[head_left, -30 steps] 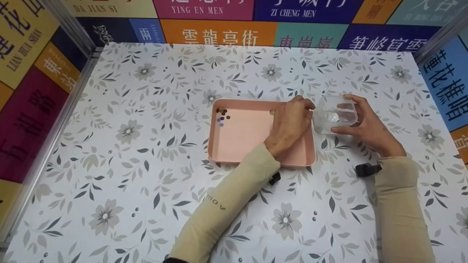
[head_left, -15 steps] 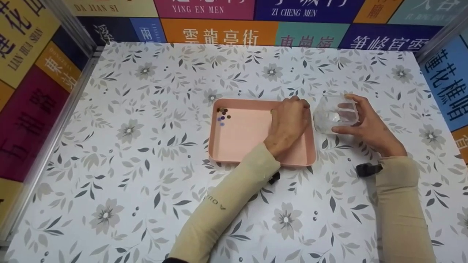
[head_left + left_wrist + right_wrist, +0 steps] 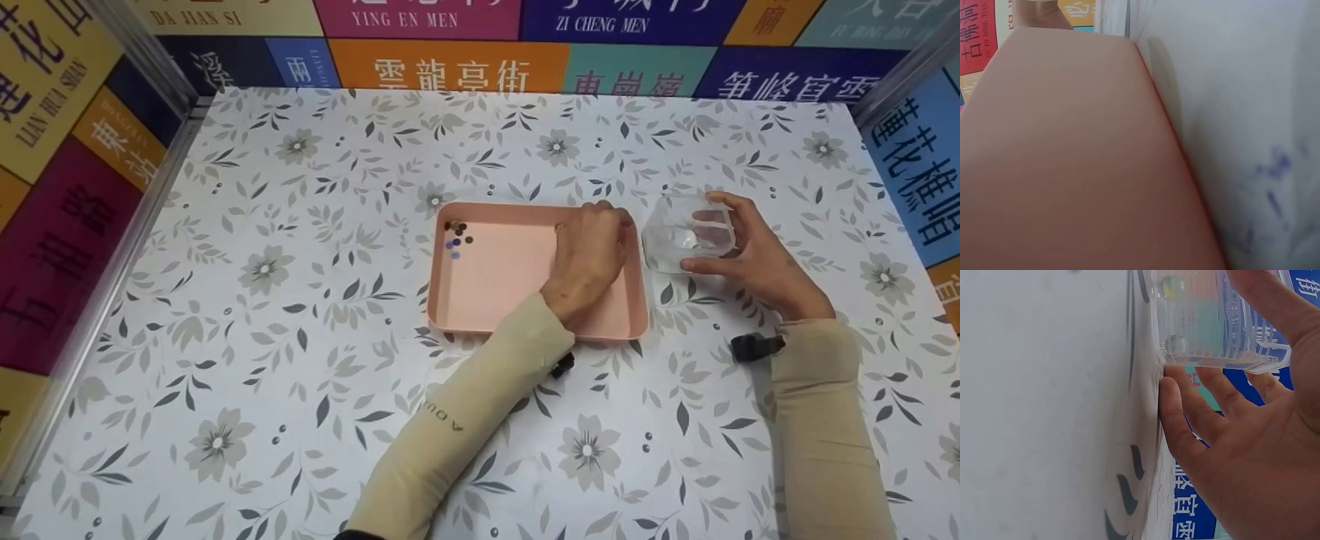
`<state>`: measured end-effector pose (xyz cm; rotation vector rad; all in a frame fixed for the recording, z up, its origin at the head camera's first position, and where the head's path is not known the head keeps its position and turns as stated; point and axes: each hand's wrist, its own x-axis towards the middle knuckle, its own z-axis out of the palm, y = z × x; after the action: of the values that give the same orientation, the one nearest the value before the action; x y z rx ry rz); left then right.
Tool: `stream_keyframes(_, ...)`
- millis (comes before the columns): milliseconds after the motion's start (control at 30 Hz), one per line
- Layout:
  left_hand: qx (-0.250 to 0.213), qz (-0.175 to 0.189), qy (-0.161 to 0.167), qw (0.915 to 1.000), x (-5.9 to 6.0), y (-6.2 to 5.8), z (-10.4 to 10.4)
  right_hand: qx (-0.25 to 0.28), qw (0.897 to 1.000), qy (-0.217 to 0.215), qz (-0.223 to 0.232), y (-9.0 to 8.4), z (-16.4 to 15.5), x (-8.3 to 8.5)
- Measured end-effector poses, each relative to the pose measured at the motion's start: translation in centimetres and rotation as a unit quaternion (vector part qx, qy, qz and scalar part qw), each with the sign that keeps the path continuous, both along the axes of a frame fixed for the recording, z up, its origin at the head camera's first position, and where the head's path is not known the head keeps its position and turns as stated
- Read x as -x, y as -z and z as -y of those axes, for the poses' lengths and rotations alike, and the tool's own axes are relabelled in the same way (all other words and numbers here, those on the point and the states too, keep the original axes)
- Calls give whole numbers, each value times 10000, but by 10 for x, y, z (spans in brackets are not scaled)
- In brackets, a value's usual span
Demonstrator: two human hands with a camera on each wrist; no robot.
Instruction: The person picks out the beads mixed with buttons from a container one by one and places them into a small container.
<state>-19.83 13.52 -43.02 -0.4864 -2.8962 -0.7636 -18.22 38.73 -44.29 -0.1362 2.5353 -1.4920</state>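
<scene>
Left hand (image 3: 589, 255) lies knuckles-up, fingers curled under (grip unseen); right hand (image 3: 750, 251) cupped, fingers spread.

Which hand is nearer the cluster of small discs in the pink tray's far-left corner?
Left. The left hand is over the tray's right side; the right hand holds the clear container beyond the tray.
</scene>
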Motion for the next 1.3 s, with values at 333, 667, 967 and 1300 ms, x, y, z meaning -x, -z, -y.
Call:
stream_keyframes(333,72,69,234,9997,-1,4,0,-26,10000,-9,-9,0,1,1)
stream_keyframes(667,272,181,319,9990,-1,5,-1,-8,10000,-2,-2,-1,1,0)
stream_keyframes(967,686,264,245,9970,-1,6,-5,70,10000,43,-32,-1,0,-1)
stream_keyframes(1300,461,510,358,9970,-4,8,-3,10,10000,72,28,-1,1,-2)
